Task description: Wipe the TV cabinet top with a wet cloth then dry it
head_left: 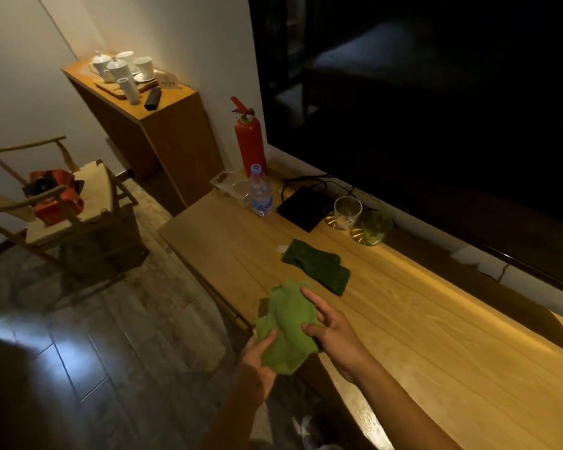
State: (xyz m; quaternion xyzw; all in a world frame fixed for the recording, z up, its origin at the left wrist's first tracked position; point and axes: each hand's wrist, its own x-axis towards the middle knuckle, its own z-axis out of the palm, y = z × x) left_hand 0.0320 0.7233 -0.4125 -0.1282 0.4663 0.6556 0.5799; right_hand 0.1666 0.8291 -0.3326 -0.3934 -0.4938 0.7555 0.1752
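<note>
Under the big dark TV (436, 108), the wooden TV cabinet top (420, 319) ran along the wall. A crumpled light green cloth (286, 329) was held just over its front edge. The left hand (257, 355) gripped the lower end, thumb on top, and the right hand (335, 332) pinched the right side. A folded dark green cloth (317, 266) lay flat on the top behind it, with a water bottle (260, 193) and a glass (346, 212) further back.

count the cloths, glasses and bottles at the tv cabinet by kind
cloths: 2 (light green cloth held, dark green cloth on the cabinet top)
glasses: 2 (clear glass, green glass)
bottles: 1 (water bottle)
total: 5
</note>
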